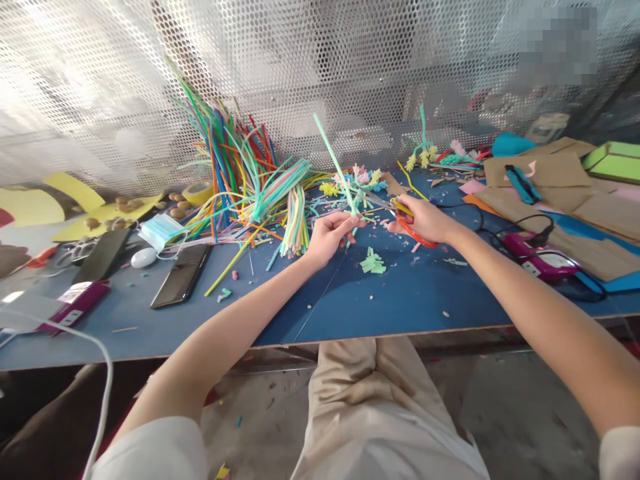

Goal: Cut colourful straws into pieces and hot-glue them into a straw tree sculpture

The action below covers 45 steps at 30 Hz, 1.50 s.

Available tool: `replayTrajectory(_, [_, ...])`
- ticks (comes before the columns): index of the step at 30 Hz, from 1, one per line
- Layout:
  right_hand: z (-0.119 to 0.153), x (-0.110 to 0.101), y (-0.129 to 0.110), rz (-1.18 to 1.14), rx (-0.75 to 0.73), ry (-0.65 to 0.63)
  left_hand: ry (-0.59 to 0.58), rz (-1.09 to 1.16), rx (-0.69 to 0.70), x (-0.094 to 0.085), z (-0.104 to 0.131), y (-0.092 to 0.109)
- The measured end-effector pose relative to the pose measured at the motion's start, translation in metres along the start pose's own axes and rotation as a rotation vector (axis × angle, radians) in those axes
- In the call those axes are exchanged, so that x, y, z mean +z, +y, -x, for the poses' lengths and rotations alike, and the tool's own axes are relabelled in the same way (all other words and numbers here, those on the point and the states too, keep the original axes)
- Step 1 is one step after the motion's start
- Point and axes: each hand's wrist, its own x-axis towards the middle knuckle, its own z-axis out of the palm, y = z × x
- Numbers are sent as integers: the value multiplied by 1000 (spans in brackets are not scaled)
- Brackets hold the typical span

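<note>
Between the fingers of my left hand [333, 235] is a light green pipe cleaner [333, 155], its long end pointing up and to the left. My right hand [425, 219] grips a pair of scissors [414, 231] with red and yellow handles. Their blades reach left toward the pipe cleaner, close to my left fingertips; whether they touch it I cannot tell. Below my hands, a small pile of cut light green pieces [373, 261] lies on the blue tabletop [345, 313]. Just behind are pink, yellow and blue fuzzy flower shapes [363, 179].
Bundles of coloured pipe cleaners [235, 167] lean against the perforated metal screen [280, 60]. A black phone [181, 276], a white mouse [143, 258] and a blue face mask [161, 231] lie to the left. At right are brown cardboard sheets [565, 200] and a purple power strip [540, 257].
</note>
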Motion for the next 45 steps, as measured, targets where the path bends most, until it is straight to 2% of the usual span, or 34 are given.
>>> replayTrajectory(2, [1, -6, 1, 115, 1, -68, 22, -15, 30, 0, 0, 0])
replayTrajectory(6, [2, -4, -2, 158, 23, -213, -3, -46, 60, -1, 0, -2])
replayTrajectory(11, [2, 1, -6, -6, 45, -321, -69, -125, 76, -3, 1, -2])
replayTrajectory(19, [4, 6, -4, -133, 75, -399, -126, -172, 76, -2, 6, 6])
replayTrajectory(45, [5, 3, -17, -31, 42, -370, -120, -264, 113, -4, 5, 4])
